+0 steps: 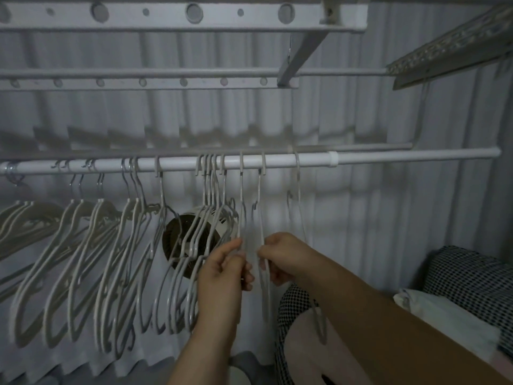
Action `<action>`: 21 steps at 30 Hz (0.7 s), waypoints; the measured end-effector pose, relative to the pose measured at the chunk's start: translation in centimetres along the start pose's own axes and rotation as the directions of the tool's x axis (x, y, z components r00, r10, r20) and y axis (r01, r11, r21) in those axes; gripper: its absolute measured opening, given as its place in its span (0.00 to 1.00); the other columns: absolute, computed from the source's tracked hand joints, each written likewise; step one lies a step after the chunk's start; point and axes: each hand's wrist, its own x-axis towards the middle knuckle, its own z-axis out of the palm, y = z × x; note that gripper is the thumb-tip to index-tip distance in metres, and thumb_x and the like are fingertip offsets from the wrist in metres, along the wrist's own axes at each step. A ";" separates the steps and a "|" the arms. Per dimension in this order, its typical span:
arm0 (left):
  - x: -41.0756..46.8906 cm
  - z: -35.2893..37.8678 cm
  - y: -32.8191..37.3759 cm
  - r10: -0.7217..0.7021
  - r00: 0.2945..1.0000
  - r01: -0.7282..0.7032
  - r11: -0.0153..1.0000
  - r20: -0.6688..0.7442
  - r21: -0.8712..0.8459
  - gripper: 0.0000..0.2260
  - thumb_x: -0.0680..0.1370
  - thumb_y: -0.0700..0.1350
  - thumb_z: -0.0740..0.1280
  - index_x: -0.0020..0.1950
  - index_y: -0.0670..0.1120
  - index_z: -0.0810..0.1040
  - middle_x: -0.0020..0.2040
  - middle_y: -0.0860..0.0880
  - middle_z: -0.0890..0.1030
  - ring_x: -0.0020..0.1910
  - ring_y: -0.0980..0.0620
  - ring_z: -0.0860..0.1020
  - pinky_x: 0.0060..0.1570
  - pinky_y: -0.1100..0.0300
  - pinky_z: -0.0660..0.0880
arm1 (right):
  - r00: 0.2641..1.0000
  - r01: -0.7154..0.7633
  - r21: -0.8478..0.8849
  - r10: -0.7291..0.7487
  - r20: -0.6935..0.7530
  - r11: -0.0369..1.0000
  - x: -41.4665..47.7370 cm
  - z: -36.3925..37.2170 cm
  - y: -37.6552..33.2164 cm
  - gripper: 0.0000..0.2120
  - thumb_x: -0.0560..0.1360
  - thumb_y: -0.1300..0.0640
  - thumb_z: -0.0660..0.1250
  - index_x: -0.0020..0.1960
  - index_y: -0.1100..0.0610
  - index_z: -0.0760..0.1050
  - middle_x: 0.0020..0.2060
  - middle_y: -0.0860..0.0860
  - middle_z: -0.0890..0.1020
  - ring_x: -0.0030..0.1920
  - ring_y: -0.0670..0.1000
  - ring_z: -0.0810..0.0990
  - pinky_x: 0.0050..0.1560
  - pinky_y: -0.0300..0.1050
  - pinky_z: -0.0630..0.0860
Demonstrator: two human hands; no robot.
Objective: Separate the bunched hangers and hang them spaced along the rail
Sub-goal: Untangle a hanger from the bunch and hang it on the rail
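Observation:
A white rail point(277, 162) runs across the middle of the view. Many pale grey hangers point(91, 262) hang from it in small groups on the left, and a tight bunch point(211, 195) hangs near the centre. To the right of that bunch, single hangers hang apart: one point(242, 201) pinched by my left hand point(224, 270), one point(261, 207) gripped by my right hand point(286, 254), and a further one point(299, 195) beyond, hanging free. Both hands hold the hangers at shoulder height, well below the rail.
A round dark fan point(180, 240) sits behind the centre bunch. White perforated bars point(166, 15) and thinner rods point(166, 73) run overhead. Checked fabric point(472, 282) and a white cloth point(444, 315) lie at the lower right. A corrugated wall stands behind. The rail's right stretch point(416, 155) carries no hangers.

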 end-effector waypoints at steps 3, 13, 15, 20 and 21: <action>0.2 -0.5 0.0 -0.001 1.000 0.001 1.000 0.007 0.004 0.08 0.78 0.35 0.58 0.53 0.43 0.75 0.30 0.45 0.72 0.26 0.53 0.71 0.21 0.69 0.69 | 0.999 -0.025 0.064 0.028 -0.032 0.998 1.0 -0.8 -0.2 0.14 0.77 0.65 0.57 0.32 0.60 0.66 0.27 0.55 0.69 0.23 0.48 0.67 0.20 0.31 0.64; -0.2 -1.4 -2.1 0.127 0.992 -0.122 0.931 0.008 0.344 0.12 0.77 0.38 0.62 0.58 0.51 0.70 0.46 0.60 0.73 0.43 0.65 0.72 0.43 0.67 0.70 | 0.996 -0.005 0.119 0.015 -0.083 0.993 3.0 -2.7 -1.9 0.15 0.77 0.65 0.58 0.31 0.62 0.67 0.24 0.55 0.70 0.11 0.43 0.66 0.17 0.30 0.66; -0.5 -1.6 -2.4 0.143 0.989 -0.143 0.924 0.026 0.356 0.16 0.76 0.37 0.62 0.63 0.50 0.69 0.53 0.58 0.74 0.46 0.66 0.72 0.49 0.66 0.69 | 0.998 -0.038 0.111 0.043 -0.045 0.993 3.1 -2.9 -1.4 0.15 0.77 0.65 0.56 0.32 0.62 0.68 0.15 0.52 0.71 0.11 0.43 0.67 0.17 0.30 0.67; -2.0 -1.7 -2.7 0.173 0.983 -0.182 0.868 0.064 0.463 0.22 0.76 0.41 0.64 0.69 0.53 0.64 0.59 0.57 0.72 0.48 0.65 0.73 0.42 0.76 0.68 | 0.995 -0.095 0.093 0.092 0.041 0.991 2.1 -4.1 0.9 0.14 0.76 0.64 0.59 0.32 0.62 0.70 0.14 0.50 0.72 0.13 0.43 0.69 0.18 0.30 0.69; -2.6 -1.7 -2.7 0.156 0.986 -0.166 0.878 0.059 0.449 0.22 0.76 0.43 0.65 0.68 0.55 0.63 0.56 0.61 0.72 0.47 0.68 0.73 0.41 0.77 0.69 | 0.993 -0.106 0.079 0.101 0.065 0.991 1.6 -4.4 1.4 0.14 0.76 0.65 0.59 0.32 0.62 0.70 0.16 0.51 0.73 0.13 0.43 0.69 0.18 0.30 0.68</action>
